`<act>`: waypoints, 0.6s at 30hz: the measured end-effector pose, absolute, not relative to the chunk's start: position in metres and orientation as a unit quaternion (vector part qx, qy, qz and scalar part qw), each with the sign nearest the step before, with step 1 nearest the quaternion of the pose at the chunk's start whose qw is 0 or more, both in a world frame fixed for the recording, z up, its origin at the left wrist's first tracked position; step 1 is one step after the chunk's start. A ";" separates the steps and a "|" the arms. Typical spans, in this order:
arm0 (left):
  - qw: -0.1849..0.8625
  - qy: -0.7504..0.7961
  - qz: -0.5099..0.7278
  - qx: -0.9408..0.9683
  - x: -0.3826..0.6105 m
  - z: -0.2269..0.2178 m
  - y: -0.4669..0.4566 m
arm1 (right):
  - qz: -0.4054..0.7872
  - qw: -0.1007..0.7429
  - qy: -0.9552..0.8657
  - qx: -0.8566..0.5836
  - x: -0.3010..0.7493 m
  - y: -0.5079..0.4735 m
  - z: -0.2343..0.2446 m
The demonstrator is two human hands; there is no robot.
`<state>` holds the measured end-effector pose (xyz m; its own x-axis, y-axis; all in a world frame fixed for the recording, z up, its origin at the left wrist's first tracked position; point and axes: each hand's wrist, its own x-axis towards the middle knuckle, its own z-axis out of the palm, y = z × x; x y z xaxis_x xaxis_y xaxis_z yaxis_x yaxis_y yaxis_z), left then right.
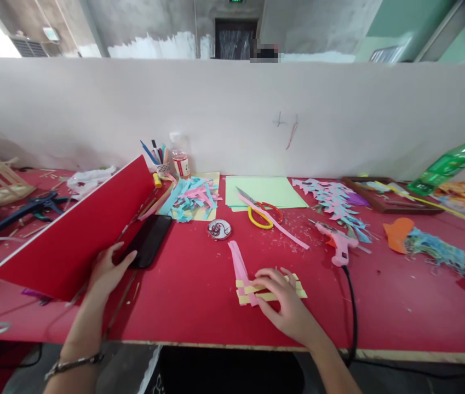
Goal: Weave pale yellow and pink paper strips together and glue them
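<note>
My left hand (109,268) lies beside a black smartphone (152,241), between it and a leaning red board (84,230). Its thumb reaches over the phone's near edge, and thumb and fingers are spread. At the front of the table, my right hand (285,303) rests over crossed paper strips, its fingers loosely stretched and apart. Pink strips (239,262) run lengthwise there, interlaced with yellow strips (271,297). The fingertips touch the strips, and the palm side is hidden.
Behind are cut paper strips (193,197), a small round dish (219,229), scissors (260,215) and pale green sheets (265,189). Rightward are a pink glue gun (337,241) with a black cord, a paper garland (333,200) and a green bottle (448,164). A white partition (224,115) stands behind.
</note>
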<state>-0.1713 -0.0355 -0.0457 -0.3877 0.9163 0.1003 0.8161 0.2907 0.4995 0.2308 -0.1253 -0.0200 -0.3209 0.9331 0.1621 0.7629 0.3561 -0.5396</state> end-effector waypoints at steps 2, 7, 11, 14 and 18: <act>0.110 0.807 0.234 0.531 -0.165 -0.044 -0.037 | 0.189 0.228 -0.792 -0.534 0.231 -0.125 -0.020; 0.096 0.827 0.191 0.520 -0.159 -0.042 -0.039 | 0.190 0.221 -0.795 -0.532 0.232 -0.124 -0.022; 0.097 0.831 0.190 0.514 -0.161 -0.046 -0.038 | 0.182 0.222 -0.795 -0.534 0.233 -0.123 -0.023; 0.110 0.831 0.187 0.512 -0.162 -0.045 -0.036 | 0.185 0.220 -0.799 -0.528 0.233 -0.123 -0.023; 0.128 0.826 0.226 0.499 -0.153 -0.031 -0.041 | 0.195 0.193 -0.806 -0.524 0.232 -0.124 -0.024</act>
<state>-0.1526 -0.0414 -0.0313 -0.4684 0.8834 0.0144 0.7677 0.3989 0.5016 0.2320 -0.1240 -0.0237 -0.3757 0.9206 0.1062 0.7702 0.3740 -0.5167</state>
